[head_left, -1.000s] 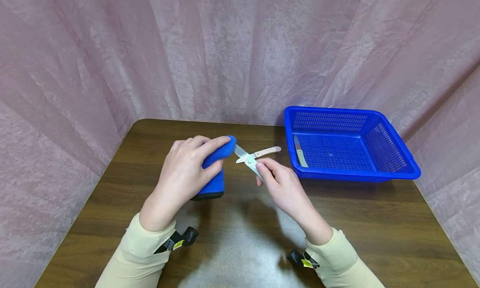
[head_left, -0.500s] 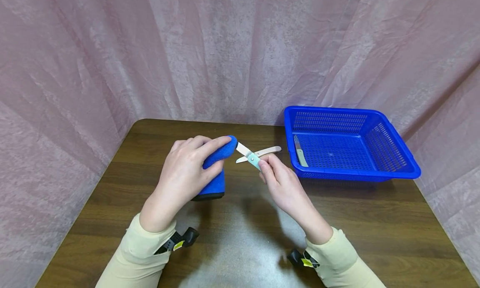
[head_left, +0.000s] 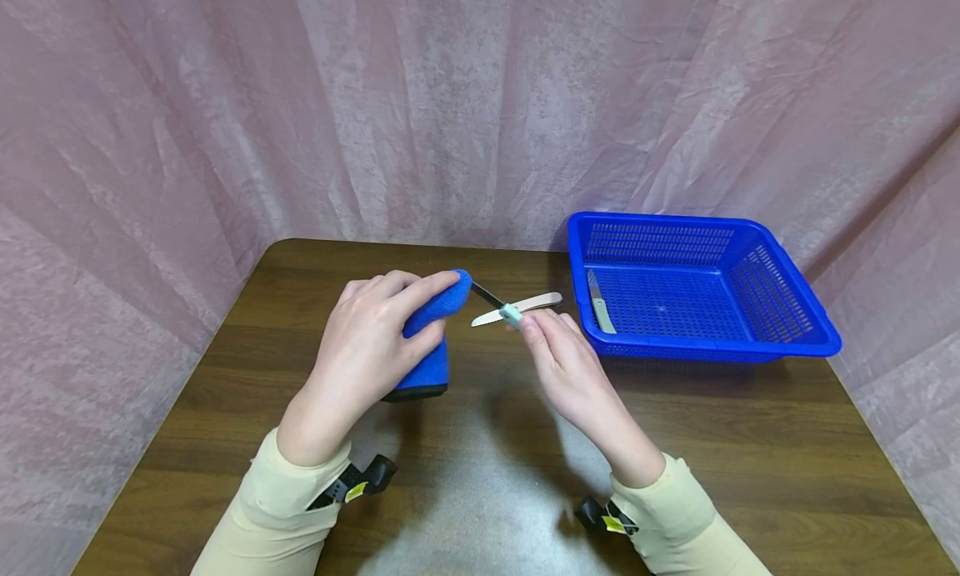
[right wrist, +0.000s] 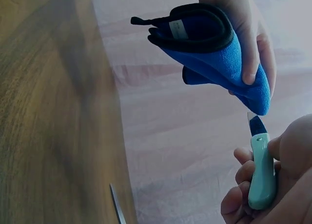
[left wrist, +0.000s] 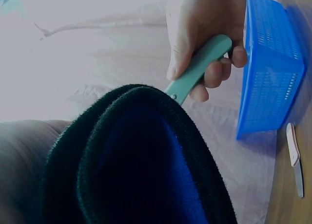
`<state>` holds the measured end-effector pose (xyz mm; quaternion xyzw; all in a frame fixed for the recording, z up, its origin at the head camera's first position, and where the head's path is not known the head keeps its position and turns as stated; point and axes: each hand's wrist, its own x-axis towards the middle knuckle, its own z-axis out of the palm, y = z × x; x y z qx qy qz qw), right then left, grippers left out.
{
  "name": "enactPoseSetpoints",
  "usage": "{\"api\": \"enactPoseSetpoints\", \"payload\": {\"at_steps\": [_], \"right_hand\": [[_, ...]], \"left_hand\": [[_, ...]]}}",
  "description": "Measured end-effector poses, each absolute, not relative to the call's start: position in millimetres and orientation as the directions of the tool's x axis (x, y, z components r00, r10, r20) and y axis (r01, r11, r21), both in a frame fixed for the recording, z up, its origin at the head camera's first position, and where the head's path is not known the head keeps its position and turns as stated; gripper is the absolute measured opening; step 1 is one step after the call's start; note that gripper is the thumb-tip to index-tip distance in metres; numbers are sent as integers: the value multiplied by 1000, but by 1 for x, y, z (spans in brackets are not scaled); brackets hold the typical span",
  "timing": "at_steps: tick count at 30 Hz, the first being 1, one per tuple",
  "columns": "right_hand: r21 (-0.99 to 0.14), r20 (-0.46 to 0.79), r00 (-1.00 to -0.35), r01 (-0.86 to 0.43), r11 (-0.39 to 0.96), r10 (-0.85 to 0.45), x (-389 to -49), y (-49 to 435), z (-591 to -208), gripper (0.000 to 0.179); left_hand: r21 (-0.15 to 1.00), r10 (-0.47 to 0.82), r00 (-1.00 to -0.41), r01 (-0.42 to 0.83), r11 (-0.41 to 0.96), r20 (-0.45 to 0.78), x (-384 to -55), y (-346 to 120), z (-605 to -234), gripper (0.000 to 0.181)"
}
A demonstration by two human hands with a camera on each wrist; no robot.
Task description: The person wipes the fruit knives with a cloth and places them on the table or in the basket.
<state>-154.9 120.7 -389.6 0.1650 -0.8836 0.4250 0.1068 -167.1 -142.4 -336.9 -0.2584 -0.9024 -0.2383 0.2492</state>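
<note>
Fingers of the right hand (head_left: pixel 568 366) grip the green-handled knife (head_left: pixel 511 315) at three o'clock of the blue cloth (head_left: pixel 431 364), blade end at its fold; the left hand (head_left: pixel 373 330) grips that cloth. Hazard — a slipping fold could expose fingertips to the edge.

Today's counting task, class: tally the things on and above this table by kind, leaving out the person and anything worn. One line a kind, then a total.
Knives: 3 (green knife in the right hand, pinkish knife on the table, pale knife in the basket)
Cloth: 1
Basket: 1
Total: 5
</note>
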Motion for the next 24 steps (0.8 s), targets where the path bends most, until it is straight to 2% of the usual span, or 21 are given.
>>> {"api": "enactPoseSetpoints", "payload": {"at_steps": [4,11,24], "right_hand": [[-721,314,-930,-365,590,-192,-156,120,-389,24],[-748,265,-954,-294,594,-139,-154,119,-386,24],[-761,351,-929,-355,544,-116,-153,121,-385,25]], "left_hand": [[298,348,-735,591,750,583,-166,-142,-337,49],[295,358,-730,600,743,582,-165,-141,-337,49],[276,399,-736,608,744,547,-163,-133,-340,50]]}}
